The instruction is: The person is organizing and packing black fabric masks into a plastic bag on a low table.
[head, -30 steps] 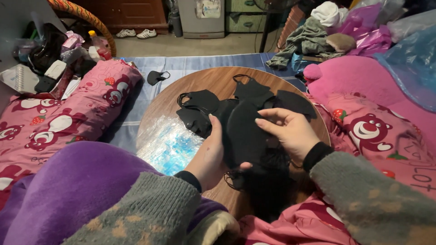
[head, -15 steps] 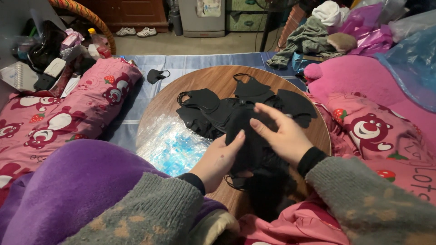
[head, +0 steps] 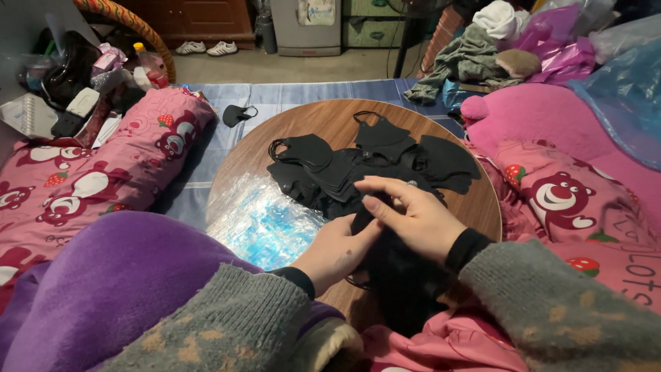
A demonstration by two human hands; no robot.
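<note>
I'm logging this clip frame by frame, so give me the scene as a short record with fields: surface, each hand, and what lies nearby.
surface: round wooden table
main things: pile of black face masks
left hand: under a black mask at the table's near edge
right hand: on top of that mask, fingers pinching it
beside pile: clear plastic bags
apart: one stray mask on the blue striped cloth
</note>
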